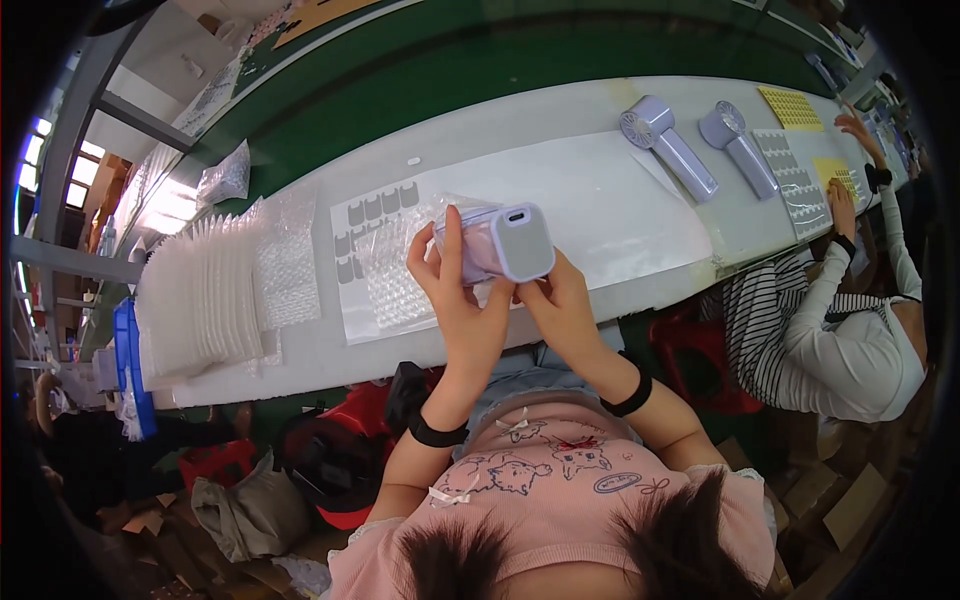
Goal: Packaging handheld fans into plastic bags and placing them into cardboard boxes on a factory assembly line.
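Between my two hands is a lavender handheld fan [520,242]. Its grey end face, with a small dark port, is turned up toward me. My left hand [465,305] grips its left side, the index finger stretched up along it. From the lower right, my right hand [562,310] pinches the near edge with thumb and fingers. Below the fan lies a bubble-wrap bag [395,275], partly covering a white sheet of grey stickers [383,203]. Two more lavender handheld fans [672,150] [740,150] rest to the right on the white table surface.
A row of bubble-wrap bags [205,295] stands at the left, beside a blue bin [130,365]. At the right, a co-worker [845,340] reaches toward yellow sticker sheets [838,175] and a grey sticker sheet [792,185]. A red stool [700,360] stands below the table.
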`<state>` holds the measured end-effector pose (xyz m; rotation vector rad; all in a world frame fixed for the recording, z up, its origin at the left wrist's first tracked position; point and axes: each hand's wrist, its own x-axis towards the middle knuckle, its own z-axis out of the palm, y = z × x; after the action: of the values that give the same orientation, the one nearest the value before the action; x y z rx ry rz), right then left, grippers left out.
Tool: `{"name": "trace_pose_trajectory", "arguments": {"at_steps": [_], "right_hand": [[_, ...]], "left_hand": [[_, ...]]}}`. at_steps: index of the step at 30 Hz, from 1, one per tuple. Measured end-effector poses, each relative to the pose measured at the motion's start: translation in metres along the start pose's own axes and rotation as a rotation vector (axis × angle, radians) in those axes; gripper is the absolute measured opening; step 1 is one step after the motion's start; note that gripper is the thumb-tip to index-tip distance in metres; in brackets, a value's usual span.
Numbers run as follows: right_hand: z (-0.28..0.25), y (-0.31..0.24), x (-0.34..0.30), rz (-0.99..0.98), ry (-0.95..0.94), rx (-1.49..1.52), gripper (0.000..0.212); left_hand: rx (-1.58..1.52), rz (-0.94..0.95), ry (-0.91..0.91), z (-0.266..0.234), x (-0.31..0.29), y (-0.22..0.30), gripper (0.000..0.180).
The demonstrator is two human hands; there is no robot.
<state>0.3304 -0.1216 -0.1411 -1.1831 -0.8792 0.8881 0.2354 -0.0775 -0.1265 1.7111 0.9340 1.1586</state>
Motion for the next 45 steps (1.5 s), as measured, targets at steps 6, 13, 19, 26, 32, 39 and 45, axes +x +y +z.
{"name": "trace_pose_trajectory", "arguments": {"at_steps": [6,13,19,26,32,39,45], "right_hand": [[-0.001,0.003,0.009,-0.130,0.137,-0.235,0.022],[-0.010,0.005,0.016,-0.093,-0.032,0.403,0.041],[-0.003,-0.010,0.022,-0.202,0.003,0.272,0.049],[-0.010,-0.021,0.025,-0.165,-0.046,0.186,0.045],[-0.038,-0.032,0.036,-0.091,-0.340,-0.297,0.050],[-0.037,-0.065,0.035,-0.301,-0.579,-0.453,0.049],[-0.030,-0.066,0.041,-0.354,-0.187,-0.570,0.022]], "left_hand": [[-0.097,-0.038,0.117,0.007,-0.003,-0.005,0.068],[0.182,0.111,0.130,0.008,-0.004,-0.010,0.060],[-0.247,0.061,0.183,0.011,-0.008,-0.001,0.035],[-0.203,-0.223,-0.047,-0.016,-0.001,-0.017,0.032],[0.304,0.351,-0.092,-0.022,0.017,0.013,0.041],[-0.392,0.433,-0.353,-0.018,0.017,0.007,0.080],[-0.325,0.292,-0.131,-0.038,0.021,0.021,0.113]]}}
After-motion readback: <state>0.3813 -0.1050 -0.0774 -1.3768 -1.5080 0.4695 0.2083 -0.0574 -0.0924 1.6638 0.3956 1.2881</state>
